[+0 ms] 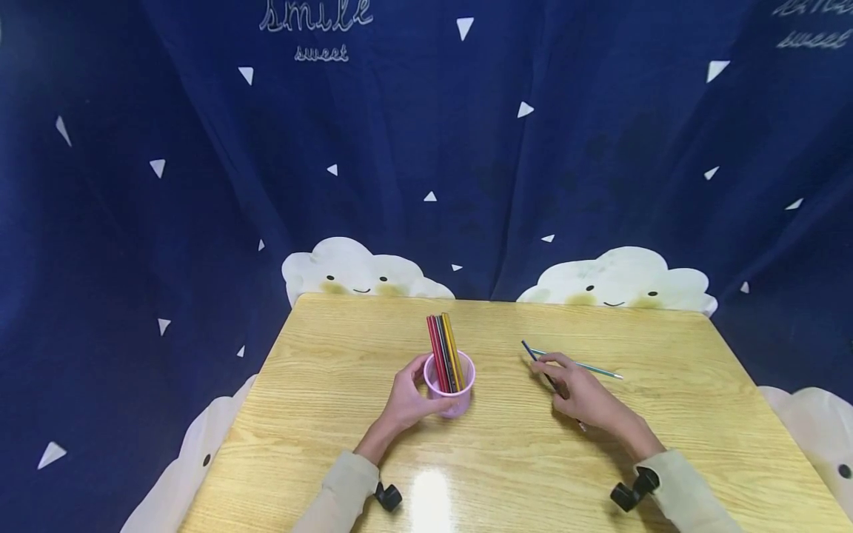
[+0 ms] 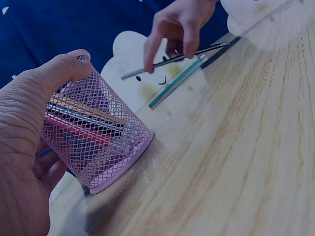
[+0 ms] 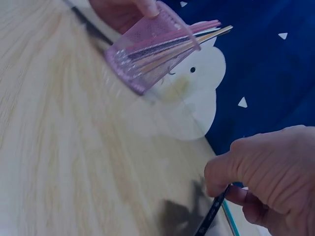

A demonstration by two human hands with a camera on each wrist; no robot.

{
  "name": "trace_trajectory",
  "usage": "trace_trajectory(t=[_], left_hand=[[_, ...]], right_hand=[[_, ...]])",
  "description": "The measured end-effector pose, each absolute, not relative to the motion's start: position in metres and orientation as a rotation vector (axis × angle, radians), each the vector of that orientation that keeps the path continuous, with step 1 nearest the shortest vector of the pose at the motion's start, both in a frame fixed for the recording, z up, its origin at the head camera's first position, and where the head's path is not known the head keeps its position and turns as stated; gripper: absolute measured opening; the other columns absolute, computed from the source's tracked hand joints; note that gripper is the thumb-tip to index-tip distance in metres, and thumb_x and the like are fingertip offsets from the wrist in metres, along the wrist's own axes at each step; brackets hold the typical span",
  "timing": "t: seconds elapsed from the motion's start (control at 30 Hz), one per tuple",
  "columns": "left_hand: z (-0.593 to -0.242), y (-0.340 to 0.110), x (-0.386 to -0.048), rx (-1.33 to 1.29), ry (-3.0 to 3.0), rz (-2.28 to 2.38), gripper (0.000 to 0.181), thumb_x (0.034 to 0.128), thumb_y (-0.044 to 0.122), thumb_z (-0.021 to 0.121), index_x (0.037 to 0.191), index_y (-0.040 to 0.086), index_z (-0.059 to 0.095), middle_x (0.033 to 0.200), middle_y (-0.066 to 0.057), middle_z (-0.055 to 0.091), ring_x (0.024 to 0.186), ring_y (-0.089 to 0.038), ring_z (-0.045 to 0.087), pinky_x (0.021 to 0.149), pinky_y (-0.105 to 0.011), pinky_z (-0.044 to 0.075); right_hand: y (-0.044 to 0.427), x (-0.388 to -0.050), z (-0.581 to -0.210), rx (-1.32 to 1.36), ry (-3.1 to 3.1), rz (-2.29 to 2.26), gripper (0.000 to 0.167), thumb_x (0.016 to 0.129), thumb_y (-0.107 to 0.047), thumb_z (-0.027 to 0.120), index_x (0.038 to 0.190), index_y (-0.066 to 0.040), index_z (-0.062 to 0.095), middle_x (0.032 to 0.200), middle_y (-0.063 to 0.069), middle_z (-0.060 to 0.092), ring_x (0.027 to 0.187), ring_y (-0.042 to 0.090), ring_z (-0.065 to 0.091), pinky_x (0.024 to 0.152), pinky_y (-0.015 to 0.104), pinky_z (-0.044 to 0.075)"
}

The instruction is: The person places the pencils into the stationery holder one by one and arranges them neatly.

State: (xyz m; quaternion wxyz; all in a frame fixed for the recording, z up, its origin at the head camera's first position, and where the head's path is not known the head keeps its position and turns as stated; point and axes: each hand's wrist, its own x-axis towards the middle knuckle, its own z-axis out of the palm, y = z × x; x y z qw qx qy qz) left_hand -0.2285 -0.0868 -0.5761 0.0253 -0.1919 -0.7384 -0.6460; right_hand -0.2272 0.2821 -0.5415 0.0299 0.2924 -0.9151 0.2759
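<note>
My left hand (image 1: pixel 406 400) grips the side of a pink mesh pencil cup (image 1: pixel 456 409), thumb on the near side. Several pencils (image 1: pixel 445 352), red, dark and yellow, lean inside it and stick out past the rim. Farther right, my right hand (image 1: pixel 586 394) pinches a dark pencil (image 3: pixel 210 216) between thumb and fingers. That pencil slants, its far end (image 1: pixel 526 345) pointing away to the left. A teal pencil (image 1: pixel 605 371) lies on the table behind the right hand, partly covered by it in the head view. Through the mesh, the left wrist view shows the cup's pencils (image 2: pixel 88 120).
The light wooden table (image 1: pixel 320 355) reaches back to a dark blue curtain (image 1: pixel 426 133) with white triangles and printed clouds (image 1: pixel 360 270). Black wrist mounts (image 1: pixel 389 497) sit at both sleeves. A bright glare spot (image 1: pixel 430 496) shows on the table's near part.
</note>
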Motion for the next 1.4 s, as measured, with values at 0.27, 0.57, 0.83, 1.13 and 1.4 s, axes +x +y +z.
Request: trace_trajectory(t=[0.27, 0.57, 0.83, 1.13, 1.4], left_hand=[[-0.574, -0.087, -0.227, -0.606, -2.247, -2.044, 0.086, 0.066, 0.008, 0.097, 0.143, 0.005, 0.059, 0.133, -0.013, 0.069, 0.119, -0.03, 0.067, 0.106, -0.034, 0.053], [-0.568, -0.085, -0.225, -0.598, -2.266, -2.056, 0.088, 0.0673, -0.002, 0.093, 0.146, -0.003, 0.054, 0.136, -0.023, 0.065, 0.122, -0.042, 0.064, 0.109, -0.052, 0.05], [-0.563, -0.086, -0.223, -0.602, -2.294, -2.035, 0.087, 0.068, -0.002, 0.092, 0.146, -0.004, 0.054, 0.136, -0.022, 0.066, 0.122, -0.04, 0.065, 0.107, -0.037, 0.053], [-0.574, -0.087, -0.229, -0.629, -2.241, -2.059, 0.086, 0.0682, 0.006, 0.095, 0.145, 0.004, 0.057, 0.134, -0.015, 0.068, 0.12, -0.034, 0.067, 0.107, -0.043, 0.054], [-0.574, -0.086, -0.229, -0.623, -2.27, -2.038, 0.086, 0.0681, 0.01, 0.094, 0.146, 0.008, 0.057, 0.135, -0.01, 0.068, 0.121, -0.028, 0.066, 0.108, -0.037, 0.053]], right_hand=[[0.265, -0.23, -0.532, 0.902, -2.602, 1.093, 0.075, 0.078, 0.017, 0.076, 0.147, -0.007, 0.059, 0.147, 0.015, 0.053, 0.083, 0.014, 0.066, 0.063, 0.03, 0.053], [0.233, -0.236, -0.509, 0.763, -2.249, 1.31, 0.076, 0.069, 0.026, 0.081, 0.139, 0.003, 0.064, 0.138, 0.021, 0.059, 0.083, 0.025, 0.07, 0.068, 0.024, 0.05], [0.195, -0.238, -0.477, 0.734, -1.99, 1.533, 0.064, 0.071, 0.03, 0.077, 0.132, 0.014, 0.063, 0.134, 0.031, 0.056, 0.087, 0.012, 0.071, 0.075, 0.014, 0.05], [0.159, -0.245, -0.47, 0.789, -1.91, 1.558, 0.06, 0.071, 0.024, 0.081, 0.128, 0.013, 0.066, 0.132, 0.027, 0.06, 0.085, 0.024, 0.074, 0.079, 0.02, 0.055], [0.133, -0.236, -0.466, 0.821, -1.941, 1.503, 0.053, 0.07, 0.028, 0.078, 0.121, 0.019, 0.065, 0.124, 0.035, 0.061, 0.078, 0.047, 0.07, 0.081, 0.017, 0.055]])
